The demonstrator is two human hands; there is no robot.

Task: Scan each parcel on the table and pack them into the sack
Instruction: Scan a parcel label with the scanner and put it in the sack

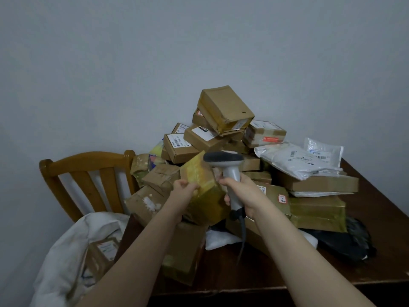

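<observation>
My left hand grips the left side of a cardboard parcel wrapped in yellowish tape and holds it tilted above the table. My right hand grips the handle of a grey barcode scanner; its dark head sits just above the parcel's upper right corner. The scanner's cable hangs down to the table. Behind them rises a heap of cardboard parcels and white plastic mailers. A white sack lies open at the lower left with a labelled box inside.
The dark wooden table carries the heap, its front edge running along the bottom. A wooden chair stands left of the table behind the sack. A black plastic bag lies at the heap's right front. A plain grey wall is behind.
</observation>
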